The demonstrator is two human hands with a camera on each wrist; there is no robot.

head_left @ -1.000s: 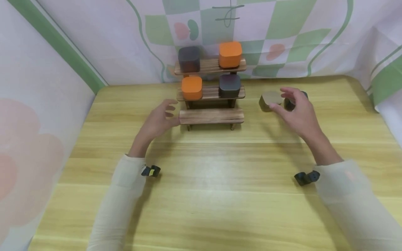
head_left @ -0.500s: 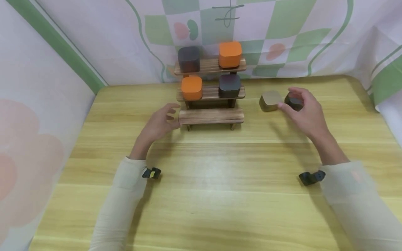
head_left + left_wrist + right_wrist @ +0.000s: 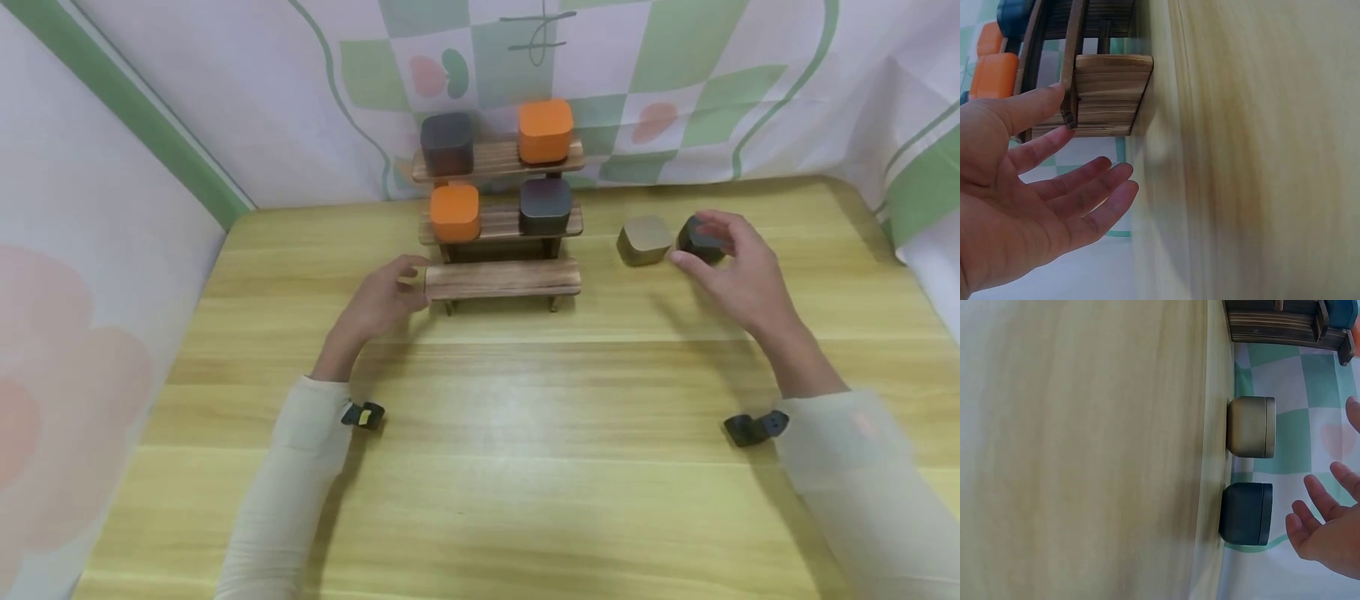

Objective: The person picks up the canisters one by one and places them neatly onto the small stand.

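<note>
in the head view the right hand [image 3: 738, 279], spread and holding nothing, partly hides the dark container [image 3: 694, 243] on the wood-grain table [image 3: 510, 400]; left wrist, the left hand [image 3: 1029, 212], loosely open, meets the cropped stand [image 3: 1113, 78]; right wrist, checked cloth [image 3: 1282, 440] behind.

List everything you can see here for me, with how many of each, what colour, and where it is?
Rack: 1, brown wood, three steps, standing at the table's back
Orange boxes: 2, orange, top step right and middle step left
Dark boxes: 2, dark, top step left and middle step right
Gold box: 1, dull gold, on the table right of the rack
Loose dark box: 1, dark, right of the gold box
Table: 1, pale wood, under everything
Backdrop: pieces unclear, white, green and pink, behind and left
Wrist devices: 2, black, at the cuffs
Sleeves: 2, off-white, on both arms
Left hand: 1, bare, at the rack's left end
Right hand: 1, bare, by the loose dark box
</note>
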